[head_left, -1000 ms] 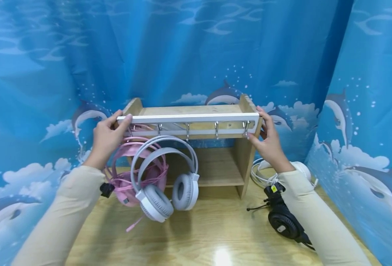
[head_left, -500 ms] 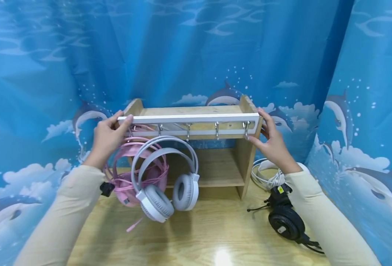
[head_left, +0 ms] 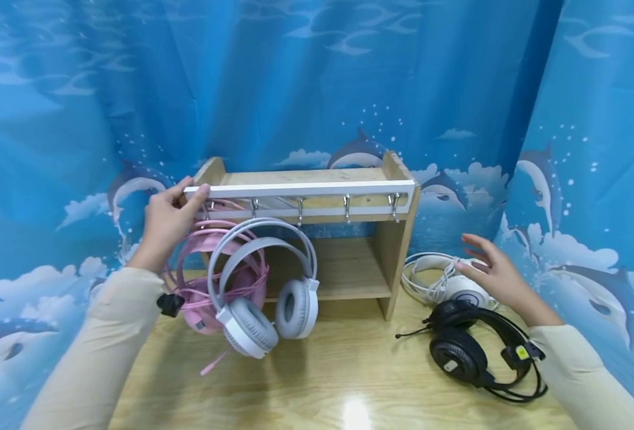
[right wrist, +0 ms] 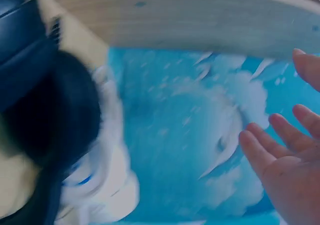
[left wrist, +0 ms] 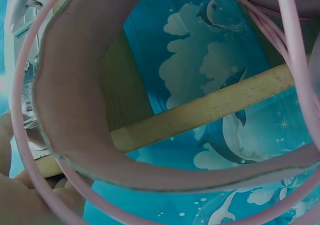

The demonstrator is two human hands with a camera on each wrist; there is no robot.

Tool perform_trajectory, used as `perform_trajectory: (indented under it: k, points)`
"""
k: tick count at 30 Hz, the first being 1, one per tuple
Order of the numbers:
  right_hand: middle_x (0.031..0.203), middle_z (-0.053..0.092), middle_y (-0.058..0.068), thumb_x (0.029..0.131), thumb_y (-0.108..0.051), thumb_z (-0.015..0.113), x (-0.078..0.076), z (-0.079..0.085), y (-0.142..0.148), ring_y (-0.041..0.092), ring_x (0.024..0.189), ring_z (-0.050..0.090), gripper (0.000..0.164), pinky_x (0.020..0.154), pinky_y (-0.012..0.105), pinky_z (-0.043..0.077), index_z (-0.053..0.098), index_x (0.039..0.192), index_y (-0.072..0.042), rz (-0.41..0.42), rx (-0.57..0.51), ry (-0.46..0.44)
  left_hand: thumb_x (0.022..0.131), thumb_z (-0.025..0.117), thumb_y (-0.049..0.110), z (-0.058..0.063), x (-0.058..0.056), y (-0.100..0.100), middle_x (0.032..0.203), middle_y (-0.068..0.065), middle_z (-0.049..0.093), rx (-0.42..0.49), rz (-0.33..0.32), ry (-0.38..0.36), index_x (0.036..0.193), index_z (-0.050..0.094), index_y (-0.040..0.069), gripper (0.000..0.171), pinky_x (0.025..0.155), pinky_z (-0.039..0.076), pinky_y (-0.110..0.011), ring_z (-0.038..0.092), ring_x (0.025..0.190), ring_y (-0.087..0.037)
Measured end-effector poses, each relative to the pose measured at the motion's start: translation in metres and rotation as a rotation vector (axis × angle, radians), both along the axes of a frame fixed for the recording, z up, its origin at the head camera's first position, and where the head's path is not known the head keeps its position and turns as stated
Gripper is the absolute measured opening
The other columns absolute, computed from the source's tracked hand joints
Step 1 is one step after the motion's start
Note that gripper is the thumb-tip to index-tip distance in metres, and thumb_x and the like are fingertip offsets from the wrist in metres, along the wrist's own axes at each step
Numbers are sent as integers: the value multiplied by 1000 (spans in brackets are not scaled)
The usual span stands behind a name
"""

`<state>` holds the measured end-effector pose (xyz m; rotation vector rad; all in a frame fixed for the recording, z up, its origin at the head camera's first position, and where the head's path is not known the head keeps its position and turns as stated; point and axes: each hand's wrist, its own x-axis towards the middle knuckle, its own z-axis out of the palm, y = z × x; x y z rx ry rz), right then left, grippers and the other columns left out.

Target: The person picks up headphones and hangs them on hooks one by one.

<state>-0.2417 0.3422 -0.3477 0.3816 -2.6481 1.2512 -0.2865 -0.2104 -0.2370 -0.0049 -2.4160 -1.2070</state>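
My left hand (head_left: 168,222) grips the left end of a white hook rack (head_left: 301,190), thumb at the front and fingers at the side. The rack lies across the front of a wooden shelf (head_left: 397,257). From its left hooks hang a pink headset (head_left: 199,307) and white-and-grey headphones (head_left: 297,307), the pink one partly hidden behind. The pink headband (left wrist: 75,80) fills much of the left wrist view. Away from the rack, my right hand (head_left: 496,275) is spread with nothing in it, over the white headphones (head_left: 464,289) and near the black headset (head_left: 459,352) on the table.
Metal hooks (head_left: 347,206) on the rack's right part carry nothing. A coiled white cable (head_left: 411,280) lies beside the shelf's right side. The black headset's thin microphone (head_left: 411,333) points left over the wooden table (head_left: 328,382). A dolphin-print curtain (head_left: 295,89) closes the back and right.
My right hand has let go of the rack's right end and moved down and right, above the headphones on the table. My left hand stays on the rack.
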Motion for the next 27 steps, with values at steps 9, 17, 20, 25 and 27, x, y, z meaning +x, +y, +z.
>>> perform_trajectory:
  k: [9,17,20,25,27]
  points:
    - [147,26,34,98,-35,54,40,-53,48,54,127,32,75,85,21,48,16,150,4,-154,29,-169,85,52,67,-3,0,0,77,-3,43,-8,12,31,145,42,18,78,50,35,-24,38,65,-13]
    - [146,12,42,99,-44,48,72,-93,79,62,128,19,83,98,68,30,9,149,10,-259,72,-362,84,52,68,-4,0,4,79,-3,42,13,16,11,145,42,21,78,53,35,-25,39,68,-15]
    - [145,8,44,98,-49,47,79,-104,87,64,127,16,88,99,69,27,7,148,10,-292,86,-420,84,52,68,-4,2,2,78,-3,43,10,22,13,145,43,21,77,52,34,-25,39,67,-15]
    - [145,2,43,96,-58,43,88,-120,98,63,129,11,97,100,68,27,-2,148,11,-330,63,-562,84,52,68,-5,2,1,80,-3,43,2,23,16,145,43,20,79,54,34,-25,38,68,-15]
    - [145,1,43,95,-59,42,92,-125,102,62,130,10,99,102,67,26,-5,146,12,-339,51,-609,84,52,69,-4,1,2,80,-4,43,-2,19,20,145,43,19,79,55,34,-26,38,69,-15]
